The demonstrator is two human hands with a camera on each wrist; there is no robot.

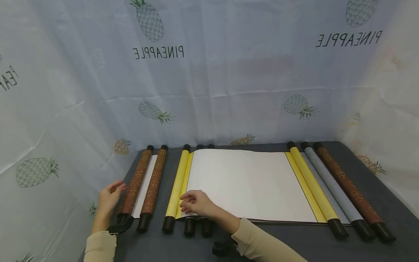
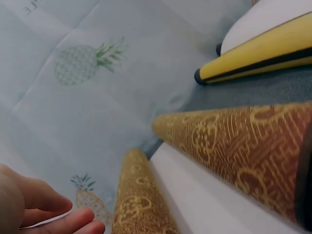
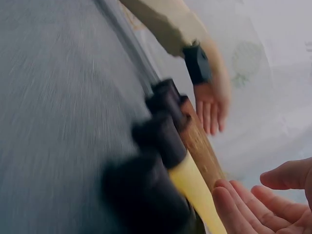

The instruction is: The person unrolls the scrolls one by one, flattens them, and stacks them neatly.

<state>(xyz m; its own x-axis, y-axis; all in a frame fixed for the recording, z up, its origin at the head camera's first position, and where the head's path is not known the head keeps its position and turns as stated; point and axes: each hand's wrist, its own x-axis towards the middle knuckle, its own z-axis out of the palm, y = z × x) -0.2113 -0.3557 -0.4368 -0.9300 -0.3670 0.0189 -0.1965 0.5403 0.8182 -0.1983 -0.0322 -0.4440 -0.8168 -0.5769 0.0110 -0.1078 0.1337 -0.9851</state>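
Table [image 1: 386,171] had a dark grey felt-like top, backed by pale pineapple-print cloth. Lying on it, left to right: a brown patterned scroll [image 1: 144,183] opened slightly, two rollers with a white strip between; a yellow scroll [image 1: 248,182] unrolled wide, white sheet flat, one yellow roller at each end; two more dark-capped rollers [image 1: 196,225] tucked under its left edge, only the ends showing; a grey-blue rolled scroll [image 1: 334,187]; a brown rolled scroll [image 1: 351,189] just beside it, far right. All ran front to back, black end caps at both ends.
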